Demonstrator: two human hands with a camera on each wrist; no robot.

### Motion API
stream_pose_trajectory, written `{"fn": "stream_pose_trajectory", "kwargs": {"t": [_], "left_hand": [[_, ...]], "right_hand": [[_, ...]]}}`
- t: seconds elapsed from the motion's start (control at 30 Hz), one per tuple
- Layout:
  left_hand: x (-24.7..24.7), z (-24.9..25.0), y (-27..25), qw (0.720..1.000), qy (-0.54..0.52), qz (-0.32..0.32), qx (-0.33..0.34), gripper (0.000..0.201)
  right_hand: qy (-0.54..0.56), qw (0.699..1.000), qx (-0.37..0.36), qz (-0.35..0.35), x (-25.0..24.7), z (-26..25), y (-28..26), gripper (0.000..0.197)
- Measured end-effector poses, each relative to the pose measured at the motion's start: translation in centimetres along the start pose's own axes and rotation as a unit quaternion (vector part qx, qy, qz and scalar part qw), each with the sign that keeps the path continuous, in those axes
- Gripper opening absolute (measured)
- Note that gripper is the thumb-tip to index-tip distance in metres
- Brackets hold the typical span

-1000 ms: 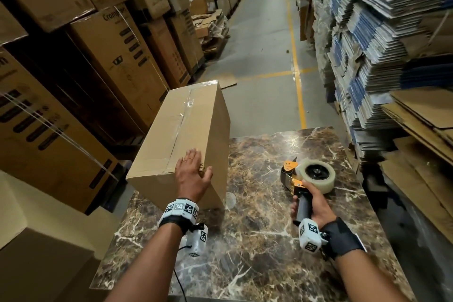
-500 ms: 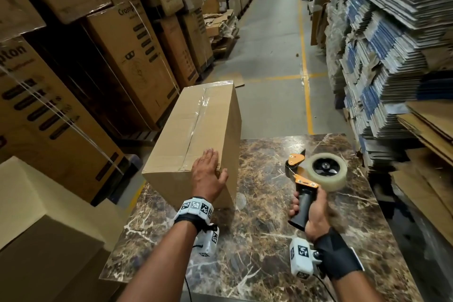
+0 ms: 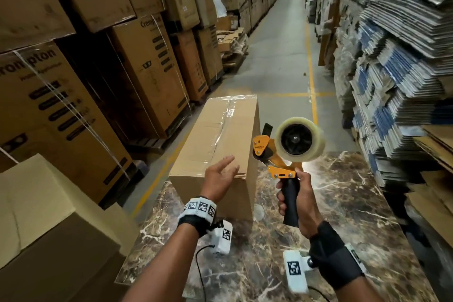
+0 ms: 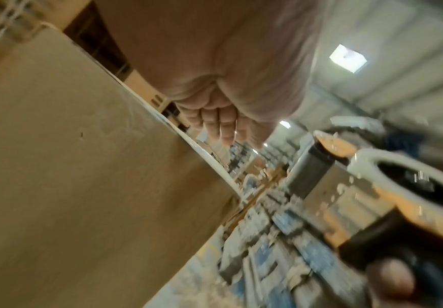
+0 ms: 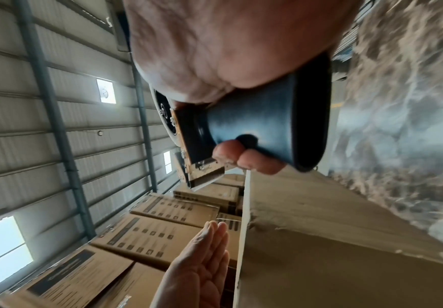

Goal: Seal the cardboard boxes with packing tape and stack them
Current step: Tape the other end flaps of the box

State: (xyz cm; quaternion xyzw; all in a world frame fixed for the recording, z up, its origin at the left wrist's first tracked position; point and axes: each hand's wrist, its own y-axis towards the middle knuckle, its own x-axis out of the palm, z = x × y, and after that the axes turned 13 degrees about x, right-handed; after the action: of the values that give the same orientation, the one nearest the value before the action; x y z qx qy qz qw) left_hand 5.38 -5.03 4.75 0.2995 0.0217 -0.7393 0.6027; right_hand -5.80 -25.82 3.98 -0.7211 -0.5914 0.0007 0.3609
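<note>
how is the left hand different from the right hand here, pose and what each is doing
The left hand is open, fingers straight and together, over the plain brown cardboard box; the right hand is curled round the black handle of the orange tape dispenser. The left holds nothing; the right holds the dispenser up off the marble-patterned table. Both wear wrist cameras.

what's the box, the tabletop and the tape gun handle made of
Plain brown box: corrugated cardboard, matte; fluted layers show at its near edge. Brown veined tabletop: looks like polished marble or an imitation, glossy with reflections. Tape gun's black handle in the right hand: probably plastic, smooth, dull sheen.
</note>
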Motion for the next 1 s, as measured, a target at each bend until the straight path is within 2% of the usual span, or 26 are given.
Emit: {"fn": "stream_pose_trajectory", "kwargs": {"t": [0.07, 0.1, 0.2, 0.3, 0.5, 0.67, 0.77, 0.83, 0.87, 0.93, 1.0], "left_hand": [[-1.7, 0.5, 0.6, 0.993, -0.070, 0.090, -0.030, 0.015], [-2.5, 0.9, 0.9, 0.987, -0.105, 0.110, -0.049, 0.010], [-4.4, 2.5, 1.7, 0.961, -0.222, 0.088, -0.138, 0.027], [-5.8, 3.3, 2.0, 0.917, -0.340, 0.037, -0.203, 0.046], [-7.6, 3.7, 1.8, 0.822, -0.530, 0.042, -0.204, 0.053], [-9.3, 2.8, 1.8, 0.786, -0.588, 0.026, -0.189, 0.041], [-10.3, 2.5, 1.6, 0.752, -0.630, 0.002, -0.196, 0.027], [-11.0, 2.1, 1.6, 0.742, -0.645, -0.024, -0.182, 0.022], [-11.3, 2.0, 1.6, 0.742, -0.648, -0.027, -0.171, 0.031], [-11.9, 1.5, 2.1, 0.750, -0.641, -0.034, -0.158, 0.055], [-12.3, 1.2, 2.8, 0.773, -0.616, -0.045, -0.147, 0.053]], "right_hand": [[-0.007, 1.000, -0.006, -0.019, 1.6, -0.5, -0.2, 0.072], [-0.013, 1.000, -0.009, -0.026, 2.5, -0.8, -0.3, 0.072], [-0.023, 0.998, -0.018, -0.051, 5.0, -1.2, -0.7, 0.071], [-0.033, 0.997, -0.019, -0.069, 7.3, -1.3, -0.9, 0.073], [-0.033, 0.997, -0.013, -0.072, 11.1, -0.3, -0.9, 0.073], [-0.027, 0.996, -0.018, -0.078, 13.2, 0.6, -0.8, 0.074], [-0.021, 0.995, -0.022, -0.090, 13.8, 0.7, -0.6, 0.074], [-0.021, 0.994, -0.028, -0.101, 13.9, 0.3, -0.2, 0.075], [-0.026, 0.994, -0.029, -0.104, 14.0, 0.1, 0.0, 0.075], [-0.046, 0.992, -0.032, -0.110, 13.9, -0.5, 0.2, 0.076], [-0.071, 0.990, -0.038, -0.116, 13.8, -1.2, 0.5, 0.076]]}}
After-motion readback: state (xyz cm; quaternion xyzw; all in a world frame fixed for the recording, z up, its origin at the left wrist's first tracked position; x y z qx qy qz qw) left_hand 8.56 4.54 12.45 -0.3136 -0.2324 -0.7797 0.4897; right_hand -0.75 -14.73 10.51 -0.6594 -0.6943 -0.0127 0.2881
